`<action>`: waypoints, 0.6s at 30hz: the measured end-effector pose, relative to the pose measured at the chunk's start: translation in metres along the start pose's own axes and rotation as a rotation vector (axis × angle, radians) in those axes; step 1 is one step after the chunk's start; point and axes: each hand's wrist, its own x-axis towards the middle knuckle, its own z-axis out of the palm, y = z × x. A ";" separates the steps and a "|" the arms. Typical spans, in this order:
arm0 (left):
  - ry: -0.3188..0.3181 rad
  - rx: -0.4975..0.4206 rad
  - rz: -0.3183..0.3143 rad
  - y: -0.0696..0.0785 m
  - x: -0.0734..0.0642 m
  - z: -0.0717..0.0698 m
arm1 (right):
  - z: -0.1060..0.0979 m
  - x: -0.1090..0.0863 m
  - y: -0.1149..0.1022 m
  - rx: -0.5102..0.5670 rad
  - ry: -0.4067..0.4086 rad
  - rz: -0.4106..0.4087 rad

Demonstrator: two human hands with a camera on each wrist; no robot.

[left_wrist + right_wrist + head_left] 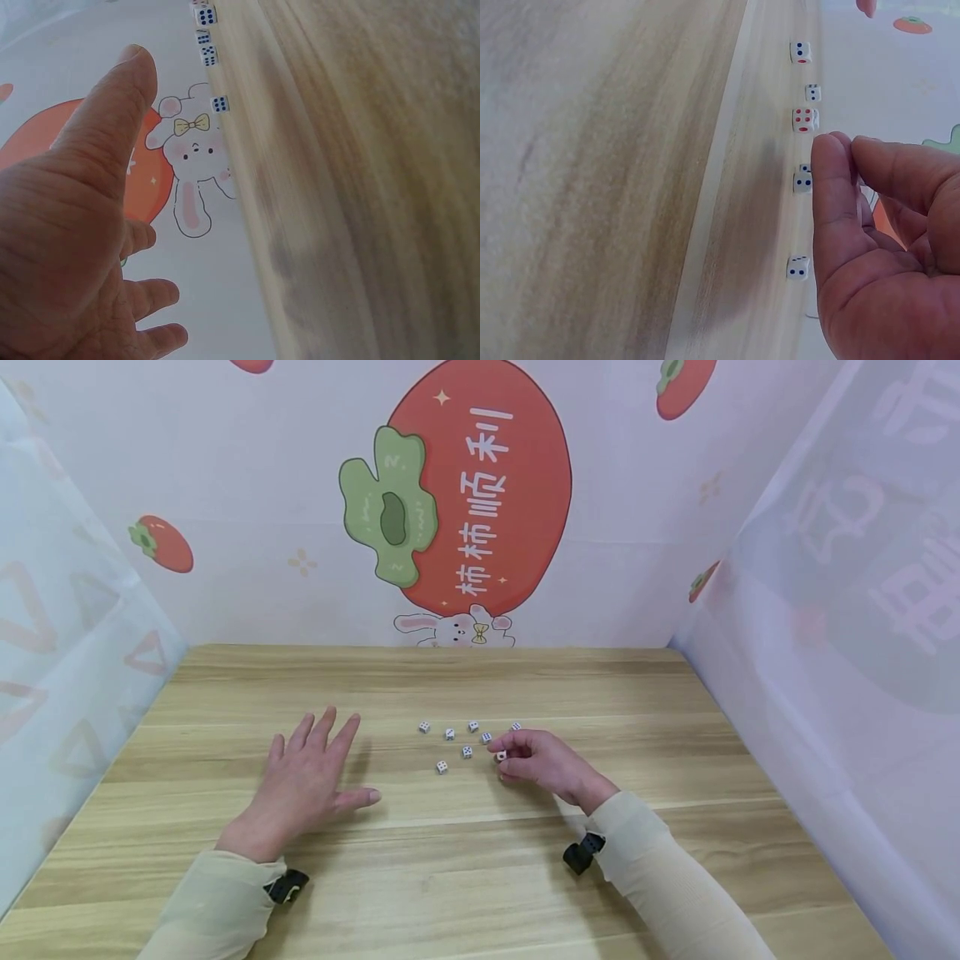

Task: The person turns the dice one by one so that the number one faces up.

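Observation:
My right hand [543, 764], with thumb and forefinger close together, pinches a white die [502, 757] whose visible face bears a red dot. Its fingertips hide that die in the right wrist view. Several more white dice lie to the left of the hand, among them a front one [442, 767] and a far-left one [424, 727]. Just beyond the knuckles sits another die [516, 726]. My left hand [303, 781] is spread palm down over the table to the left of the dice, holding nothing. Its thumb [112, 112] points towards them.
The wooden table [420, 877] ends at a white backdrop printed with a large red persimmon [510, 527] and a rabbit [457, 631]. Pale sheets [847, 635] hang along both sides. A black wrist strap [581, 853] shows below the right hand.

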 end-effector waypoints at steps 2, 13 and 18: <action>-0.002 -0.003 -0.003 0.000 0.000 0.000 | 0.001 0.001 0.001 0.007 0.001 -0.001; -0.006 0.006 -0.001 -0.002 -0.003 0.000 | 0.005 0.003 -0.001 -0.033 0.010 -0.006; -0.006 0.024 0.013 -0.001 0.001 0.003 | 0.004 0.000 0.000 -0.115 0.043 -0.041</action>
